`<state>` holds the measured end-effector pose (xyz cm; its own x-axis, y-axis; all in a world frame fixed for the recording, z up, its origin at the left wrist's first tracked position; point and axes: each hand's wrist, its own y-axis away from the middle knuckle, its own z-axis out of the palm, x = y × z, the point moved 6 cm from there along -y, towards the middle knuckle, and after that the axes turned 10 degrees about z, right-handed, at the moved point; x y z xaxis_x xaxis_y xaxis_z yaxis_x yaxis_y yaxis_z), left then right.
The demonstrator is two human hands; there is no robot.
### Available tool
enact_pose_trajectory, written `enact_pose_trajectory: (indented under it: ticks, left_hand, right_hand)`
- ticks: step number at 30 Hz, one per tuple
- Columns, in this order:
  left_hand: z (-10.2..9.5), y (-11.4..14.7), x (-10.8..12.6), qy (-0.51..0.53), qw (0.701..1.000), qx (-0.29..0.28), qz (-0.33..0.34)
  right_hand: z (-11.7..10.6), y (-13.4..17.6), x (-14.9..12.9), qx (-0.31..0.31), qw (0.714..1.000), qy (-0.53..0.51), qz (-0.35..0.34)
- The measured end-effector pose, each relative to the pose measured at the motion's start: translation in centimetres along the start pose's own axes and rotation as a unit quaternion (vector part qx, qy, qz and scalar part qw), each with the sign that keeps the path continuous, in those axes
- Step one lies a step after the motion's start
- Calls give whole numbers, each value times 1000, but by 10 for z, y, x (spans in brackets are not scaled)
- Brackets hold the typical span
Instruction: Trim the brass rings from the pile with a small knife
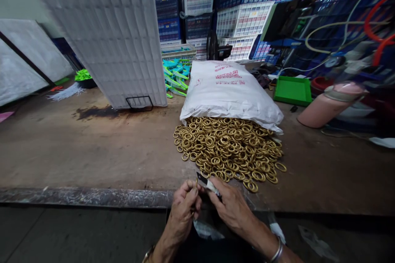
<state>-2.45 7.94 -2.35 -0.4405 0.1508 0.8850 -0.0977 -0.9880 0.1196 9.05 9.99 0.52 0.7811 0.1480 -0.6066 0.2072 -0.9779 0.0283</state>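
At the tabletop's (pixel 92 152) front edge, the left hand's (pixel 185 202) grip pinches what looks like a ring (pixel 196 182) edge-on, the right hand (pixel 231 202) grasps a knife (pixel 211 187) beside it, before heaped rings (pixel 228 146), so trimming seems underway, calling for steady fingers.

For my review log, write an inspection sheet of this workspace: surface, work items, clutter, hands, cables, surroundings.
Surface: brown table, with a dark stain left of centre.
Work items: gold rings heaped against the front edge of a white sack.
Clutter: green tray and pink bottle, right of the sack.
Hands: left hand pinches a small gold piece, probably a ring; right hand grips a bladed tool.
Cables: pale line and red hose, upper right.
Surroundings: stacked blue crates and white crates behind.
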Motion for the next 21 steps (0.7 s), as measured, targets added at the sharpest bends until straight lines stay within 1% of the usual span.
enact_pose_trajectory:
  ticks: [7, 15, 18, 19, 21]
  left_hand:
    - [-1, 0, -4, 18, 1000, -4, -5]
    - [0, 0, -3, 27, 1000, -6, -12]
    - [-1, -1, -3, 30, 1000, -5, -8]
    - [-1, -2, -3, 30, 1000, -4, -6]
    - [-1, -2, -3, 29, 1000, 0, -6]
  right_hand:
    - [3, 0, 2, -21, 1000, 20, -4]
    - [4, 2, 4, -1, 999, 45, -10]
    - [5, 2, 4, -10, 999, 46, -24]
    - [5, 1, 5, -10, 999, 42, -22]
    - [1, -3, 9, 1, 1000, 28, 6]
